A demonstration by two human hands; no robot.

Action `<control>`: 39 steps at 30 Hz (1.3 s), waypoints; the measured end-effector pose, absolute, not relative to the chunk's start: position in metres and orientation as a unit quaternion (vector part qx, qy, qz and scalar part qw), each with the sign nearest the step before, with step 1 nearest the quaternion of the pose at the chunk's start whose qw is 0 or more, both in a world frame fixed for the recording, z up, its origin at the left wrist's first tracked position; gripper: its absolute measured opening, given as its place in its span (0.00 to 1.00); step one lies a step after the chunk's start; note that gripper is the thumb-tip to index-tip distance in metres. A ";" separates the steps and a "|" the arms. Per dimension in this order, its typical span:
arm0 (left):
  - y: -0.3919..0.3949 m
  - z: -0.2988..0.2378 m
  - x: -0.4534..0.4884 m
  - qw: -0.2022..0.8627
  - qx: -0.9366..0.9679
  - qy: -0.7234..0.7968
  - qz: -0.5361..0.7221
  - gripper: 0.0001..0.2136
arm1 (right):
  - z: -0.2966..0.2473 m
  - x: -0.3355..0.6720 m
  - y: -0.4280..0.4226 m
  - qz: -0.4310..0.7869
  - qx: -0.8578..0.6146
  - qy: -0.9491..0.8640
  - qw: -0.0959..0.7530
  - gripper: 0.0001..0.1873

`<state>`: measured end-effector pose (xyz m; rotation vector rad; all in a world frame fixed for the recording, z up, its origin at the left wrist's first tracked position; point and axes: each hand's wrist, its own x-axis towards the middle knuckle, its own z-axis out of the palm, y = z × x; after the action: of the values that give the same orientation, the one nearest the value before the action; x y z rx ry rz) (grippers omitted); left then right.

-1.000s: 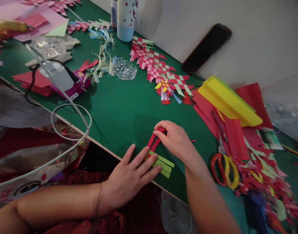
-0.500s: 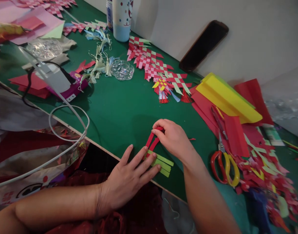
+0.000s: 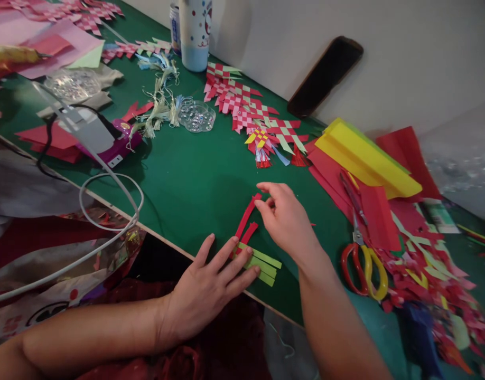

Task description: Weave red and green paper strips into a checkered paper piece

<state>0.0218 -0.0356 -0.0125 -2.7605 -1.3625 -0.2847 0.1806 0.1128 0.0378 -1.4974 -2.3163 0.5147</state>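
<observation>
My left hand (image 3: 211, 285) lies flat with fingers stretched out, pressing down where red paper strips (image 3: 245, 219) cross light green paper strips (image 3: 264, 263) near the front edge of the green table (image 3: 195, 179). My right hand (image 3: 284, 219) hovers just right of the red strips' far ends, its fingers loosely curled and apart, fingertips touching or almost touching the upper strip. It holds nothing that I can see.
Red-and-yellow scissors (image 3: 363, 253) lie right of my right hand among red and green paper scraps. Yellow folded paper (image 3: 365, 158), woven paper pieces (image 3: 258, 113), a bead dish (image 3: 197, 116), a cup (image 3: 195, 31), a phone (image 3: 324, 74) against the wall, a purple tool (image 3: 119, 140) with cord.
My right hand has let go of the folded ends of the red strips and opened slightly, lifting a little away. The left hand stays pressed on the strips.
</observation>
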 end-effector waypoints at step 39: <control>-0.036 -0.010 0.021 0.027 -0.895 -0.438 -0.079 0.22 | 0.030 0.187 0.075 0.232 -0.507 -0.823 0.109 0.06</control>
<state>0.0212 -0.0363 -0.0103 -2.7646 -1.3527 -0.2437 0.1868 0.0752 0.0303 -1.4925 -2.4198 0.6827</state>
